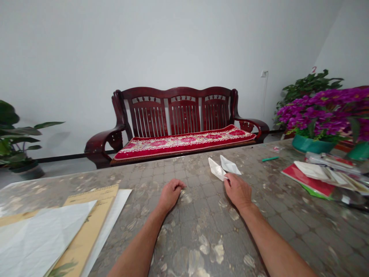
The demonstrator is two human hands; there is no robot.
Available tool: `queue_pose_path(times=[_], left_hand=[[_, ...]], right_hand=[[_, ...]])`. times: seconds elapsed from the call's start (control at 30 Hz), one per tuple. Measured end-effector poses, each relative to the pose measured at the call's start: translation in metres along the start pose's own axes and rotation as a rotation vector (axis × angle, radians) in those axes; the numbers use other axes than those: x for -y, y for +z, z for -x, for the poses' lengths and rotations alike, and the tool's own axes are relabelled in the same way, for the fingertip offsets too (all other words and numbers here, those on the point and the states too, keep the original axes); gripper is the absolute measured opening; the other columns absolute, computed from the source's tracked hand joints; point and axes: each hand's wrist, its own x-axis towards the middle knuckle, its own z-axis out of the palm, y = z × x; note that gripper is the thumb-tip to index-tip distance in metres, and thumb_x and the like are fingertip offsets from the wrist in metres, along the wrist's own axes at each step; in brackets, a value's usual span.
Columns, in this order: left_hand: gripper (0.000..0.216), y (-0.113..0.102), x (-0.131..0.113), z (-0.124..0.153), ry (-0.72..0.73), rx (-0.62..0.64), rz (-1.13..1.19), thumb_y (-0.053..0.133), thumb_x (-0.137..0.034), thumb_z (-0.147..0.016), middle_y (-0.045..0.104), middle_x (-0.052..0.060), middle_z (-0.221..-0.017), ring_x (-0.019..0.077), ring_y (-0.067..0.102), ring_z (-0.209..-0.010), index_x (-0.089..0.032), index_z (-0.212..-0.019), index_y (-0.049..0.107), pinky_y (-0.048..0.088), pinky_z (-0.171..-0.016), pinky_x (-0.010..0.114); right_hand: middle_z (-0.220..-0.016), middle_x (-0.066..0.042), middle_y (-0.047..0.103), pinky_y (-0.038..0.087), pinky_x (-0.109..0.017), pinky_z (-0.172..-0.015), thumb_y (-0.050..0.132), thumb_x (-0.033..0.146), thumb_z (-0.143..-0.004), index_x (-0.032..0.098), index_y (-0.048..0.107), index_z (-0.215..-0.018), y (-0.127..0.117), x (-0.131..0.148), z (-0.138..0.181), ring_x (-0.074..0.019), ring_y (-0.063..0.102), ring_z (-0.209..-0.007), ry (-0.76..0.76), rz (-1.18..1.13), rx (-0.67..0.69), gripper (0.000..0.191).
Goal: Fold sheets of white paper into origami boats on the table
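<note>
Two white folded paper boats stand side by side on the patterned tabletop, beyond my hands. The fingers of my right hand (238,190) are closed on the near end of the left paper boat (216,169). Just behind it and a little to the right is the other paper boat (230,166), whose near end comes close to my knuckles. My left hand (171,194) rests on the table some way left of the boats, its fingers curled in and nothing seen in them. My right fingertips are partly hidden behind the hand.
At the left lie white paper sheets (43,234) over a yellowish pad (99,215). On the right are a green pen (270,159), a red booklet (309,180) under piled papers, and purple flowers in a teal pot (313,144). A wooden bench (184,115) stands beyond the table (198,215).
</note>
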Motion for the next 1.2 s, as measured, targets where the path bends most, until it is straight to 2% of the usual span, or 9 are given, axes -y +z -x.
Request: queue_pose_path(times=[0.3,0.6,0.9,1.2], left_hand=[[0.025,0.0006,0.0009,0.0001,0.001,0.004,-0.008,0.046,-0.006,-0.074,0.067,0.001,-0.083,0.0154,0.062,-0.085,-0.019,-0.077,0.066,0.046,-0.082,0.027],[0.025,-0.0008,-0.0006,0.0007,-0.001,0.007,-0.013,0.045,-0.006,-0.074,0.067,0.001,-0.083,0.0154,0.062,-0.085,-0.019,-0.078,0.067,0.046,-0.082,0.027],[0.025,-0.0014,-0.0034,0.0006,-0.016,0.005,-0.017,0.046,-0.005,-0.074,0.068,0.001,-0.084,0.0157,0.063,-0.085,-0.019,-0.078,0.067,0.046,-0.082,0.027],[0.025,-0.0008,-0.0022,0.0004,-0.010,-0.001,-0.009,0.046,-0.004,-0.074,0.067,0.000,-0.082,0.0152,0.062,-0.084,-0.019,-0.076,0.066,0.046,-0.082,0.026]], right_hand=[[-0.095,-0.003,0.072,0.032,-0.028,-0.063,0.047,0.031,-0.094,0.025,0.067,-0.099,-0.0072,0.0062,-0.0014,-0.0192,0.065,-0.083,0.121,0.071,0.109,0.021],[-0.098,-0.004,0.073,0.038,-0.028,-0.064,0.049,0.033,-0.091,0.028,0.067,-0.113,-0.0073,0.0083,-0.0027,-0.0217,0.067,-0.086,0.173,0.023,0.117,0.028],[-0.101,-0.004,0.074,0.040,-0.029,-0.066,0.055,0.034,-0.089,0.029,0.064,-0.120,-0.0049,0.0063,-0.0030,-0.0234,0.066,-0.087,0.161,-0.018,0.084,0.032],[-0.107,-0.003,0.072,0.035,-0.026,-0.065,0.049,0.028,-0.094,0.025,0.068,-0.106,-0.0043,0.0028,-0.0025,-0.0176,0.064,-0.085,0.080,-0.091,0.039,0.023]])
